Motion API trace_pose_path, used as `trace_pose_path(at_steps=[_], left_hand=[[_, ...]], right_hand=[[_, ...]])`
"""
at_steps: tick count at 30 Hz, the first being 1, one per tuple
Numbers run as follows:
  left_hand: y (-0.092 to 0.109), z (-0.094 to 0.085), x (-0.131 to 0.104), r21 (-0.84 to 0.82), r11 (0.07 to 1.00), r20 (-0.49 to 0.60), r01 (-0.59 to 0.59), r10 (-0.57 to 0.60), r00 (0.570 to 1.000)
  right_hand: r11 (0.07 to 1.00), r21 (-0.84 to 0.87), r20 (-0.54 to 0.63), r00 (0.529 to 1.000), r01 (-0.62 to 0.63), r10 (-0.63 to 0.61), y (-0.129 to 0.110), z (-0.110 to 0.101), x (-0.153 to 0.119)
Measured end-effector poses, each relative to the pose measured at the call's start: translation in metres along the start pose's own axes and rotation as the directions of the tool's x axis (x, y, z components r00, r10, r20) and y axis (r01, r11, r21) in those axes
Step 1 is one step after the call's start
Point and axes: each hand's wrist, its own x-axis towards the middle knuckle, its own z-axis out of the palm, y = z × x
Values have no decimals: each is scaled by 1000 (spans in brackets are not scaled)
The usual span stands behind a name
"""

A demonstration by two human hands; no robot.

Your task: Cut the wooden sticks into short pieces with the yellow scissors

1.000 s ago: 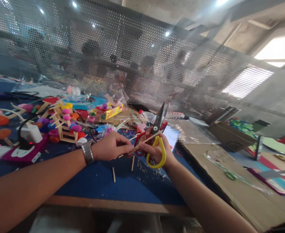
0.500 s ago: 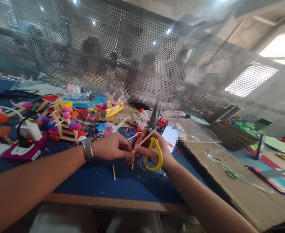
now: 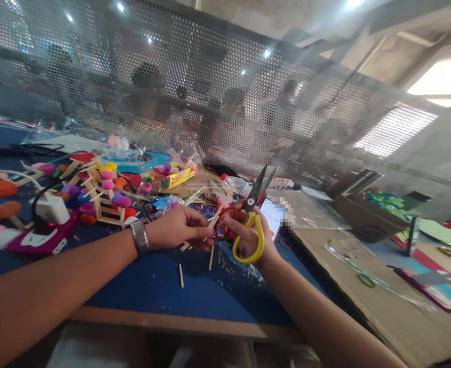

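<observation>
My left hand [image 3: 183,228], with a metal-banded watch on its wrist, pinches a thin wooden stick [image 3: 215,219] between thumb and fingers. The stick slants up toward my right hand [image 3: 248,236]. That hand is wrapped round a pair of scissors [image 3: 256,193] with one yellow and one red handle loop. Their blades point up and away, slightly apart, with nothing seen between them. Below my left fingertips shows another thin stick [image 3: 211,258]; whether it is held or lying down I cannot tell. A short stick piece [image 3: 181,276] lies on the blue tabletop [image 3: 141,291].
To the left stands a stick structure [image 3: 108,209] with coloured clay lumps, beside a purple power strip [image 3: 45,240]. A phone [image 3: 272,217] lies behind my right hand. On the right are cardboard [image 3: 325,250] and a cardboard box [image 3: 369,217]. A perforated screen [image 3: 195,61] rises behind.
The stick between my hands now stands steeper, held by my left hand, and my right fingers have come off it. My right hand and the scissors have shifted slightly right, blades tilting rightward.
</observation>
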Motion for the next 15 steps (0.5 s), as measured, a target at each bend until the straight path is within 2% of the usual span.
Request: trace_pose_path(at_steps=[4, 15], left_hand=[[0, 2, 0, -22, 1000, 15, 9, -8, 1000], [-3, 5, 1, -25, 998, 13, 59, -58, 998]], right_hand=[[997, -83, 75, 997, -3, 9, 0, 4, -4], [982, -178, 57, 997, 66, -57, -2, 6, -6]])
